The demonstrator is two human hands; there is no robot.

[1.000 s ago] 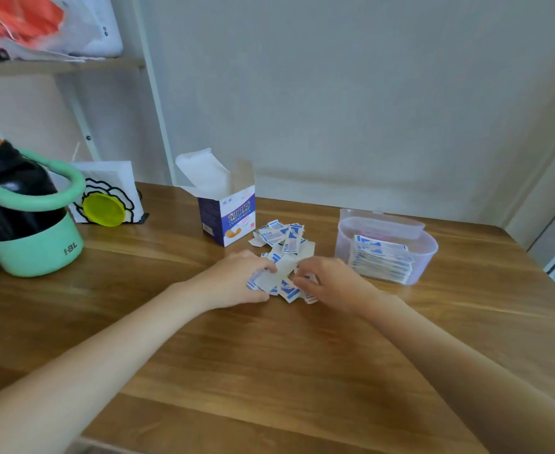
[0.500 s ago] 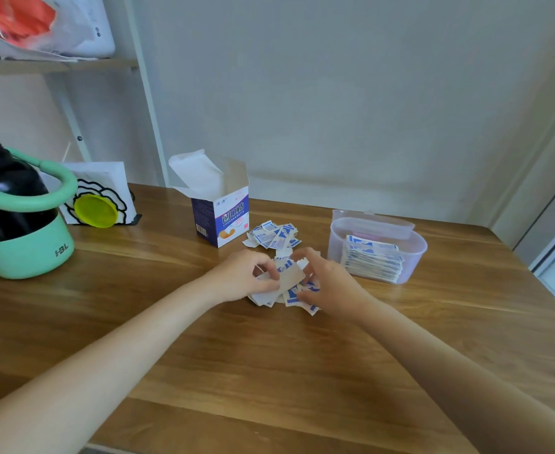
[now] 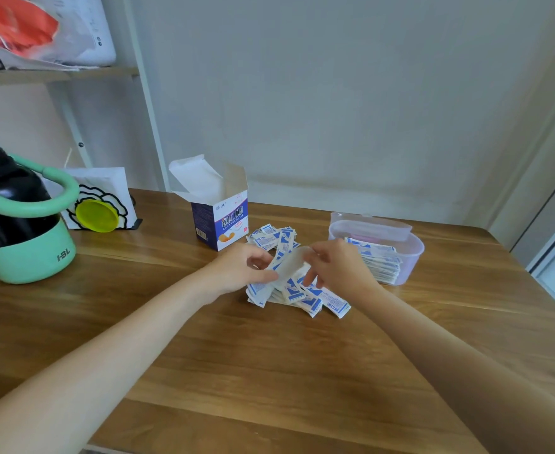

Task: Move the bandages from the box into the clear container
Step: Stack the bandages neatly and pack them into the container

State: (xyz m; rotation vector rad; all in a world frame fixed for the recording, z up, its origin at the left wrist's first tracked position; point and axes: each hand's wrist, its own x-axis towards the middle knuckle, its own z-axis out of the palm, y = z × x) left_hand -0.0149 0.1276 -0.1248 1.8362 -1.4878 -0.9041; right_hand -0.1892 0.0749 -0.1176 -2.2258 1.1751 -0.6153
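Note:
Several white-and-blue wrapped bandages (image 3: 302, 294) lie in a loose pile on the wooden table, with more bandages (image 3: 271, 235) behind them. My left hand (image 3: 241, 268) and my right hand (image 3: 336, 268) hover just over the pile and together hold a white paper strip (image 3: 290, 265), each pinching one end. The bandage box (image 3: 218, 217) stands open behind the left hand, flap up. The clear container (image 3: 410, 253) sits to the right of my right hand and holds a stack of bandages (image 3: 377, 260).
A mint green bucket (image 3: 30, 257) with a black bottle stands at the far left. A white card with a yellow disc (image 3: 97, 214) leans by the wall. A shelf with bags hangs at upper left. Bare wooden tabletop (image 3: 269, 371) stretches toward me.
Both hands have lifted off the pile, raising the white strip between them. The strip now tilts upward to the right.

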